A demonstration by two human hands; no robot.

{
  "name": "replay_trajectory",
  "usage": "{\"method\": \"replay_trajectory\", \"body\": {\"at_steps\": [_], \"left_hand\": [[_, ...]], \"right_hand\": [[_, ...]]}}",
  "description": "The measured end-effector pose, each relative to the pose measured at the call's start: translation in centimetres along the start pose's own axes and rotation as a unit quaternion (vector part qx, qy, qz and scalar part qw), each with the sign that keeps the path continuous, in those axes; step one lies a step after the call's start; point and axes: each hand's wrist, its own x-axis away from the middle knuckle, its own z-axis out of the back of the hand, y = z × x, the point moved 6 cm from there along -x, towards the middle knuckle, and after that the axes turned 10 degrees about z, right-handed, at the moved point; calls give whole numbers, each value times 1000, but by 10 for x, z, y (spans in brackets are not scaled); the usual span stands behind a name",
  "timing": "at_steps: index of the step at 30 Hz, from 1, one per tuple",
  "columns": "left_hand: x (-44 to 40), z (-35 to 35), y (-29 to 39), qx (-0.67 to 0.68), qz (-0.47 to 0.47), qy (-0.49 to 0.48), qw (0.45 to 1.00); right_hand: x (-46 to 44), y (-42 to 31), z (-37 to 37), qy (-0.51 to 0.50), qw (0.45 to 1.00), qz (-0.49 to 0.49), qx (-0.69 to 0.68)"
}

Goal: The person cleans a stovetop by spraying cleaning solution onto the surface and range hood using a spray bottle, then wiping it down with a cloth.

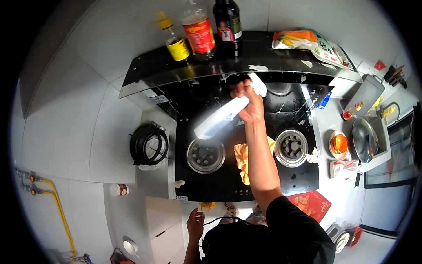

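My right hand [251, 103] is closed around the neck of a white spray bottle [222, 118], which it holds tilted above the black gas stove. The bottle's base points down and left, and its head points toward the range hood [237, 66]. Under my right forearm an orange cloth [243, 160] lies crumpled on the stovetop [228, 180], partly hidden by the arm. My left hand [195, 224] hangs low in front of the counter, fingers loosely bent, with nothing visible in it. Close to it, below the stove's front edge, is a small yellow-orange cloth-like thing [207, 206].
Two burners, left [205, 156] and right [291, 148], sit in the stovetop. Sauce bottles [200, 35] and food packets [299, 40] stand on the hood ledge. Black pan supports [148, 144] lie at left. A pan lid [365, 138] and orange bowl [340, 143] are at right.
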Motion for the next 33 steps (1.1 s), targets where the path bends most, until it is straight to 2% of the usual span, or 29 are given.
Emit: {"method": "replay_trajectory", "body": {"at_steps": [1, 4, 8, 10, 12, 14, 18, 21, 29, 33], "left_hand": [[1, 3, -1, 4, 1, 2, 1000], [5, 10, -6, 19, -2, 17, 1000], [8, 21, -16, 32, 8, 27, 999], [6, 24, -25, 40, 14, 28, 999], [5, 29, -37, 53, 6, 33, 998], [5, 33, -45, 61, 20, 41, 997], [3, 43, -55, 76, 26, 55, 995], [1, 46, -60, 93, 23, 57, 994], [-2, 55, -60, 95, 36, 63, 993], [-8, 53, -66, 117, 27, 57, 991]], "right_hand": [[5, 13, 1, 46, 998, -15, 33], [9, 40, -23, 1, 998, -60, 31], [11, 74, -24, 37, 995, -87, -26], [5, 91, -24, 17, 995, -93, -37], [6, 108, -25, 52, 994, -95, 35], [9, 125, -33, 60, 990, -121, 25], [12, 155, -50, 37, 986, -144, 75], [11, 184, -49, 90, 972, -165, 140], [19, 230, -84, 26, 961, -237, 142], [15, 260, -80, 89, 950, -236, 182]]}}
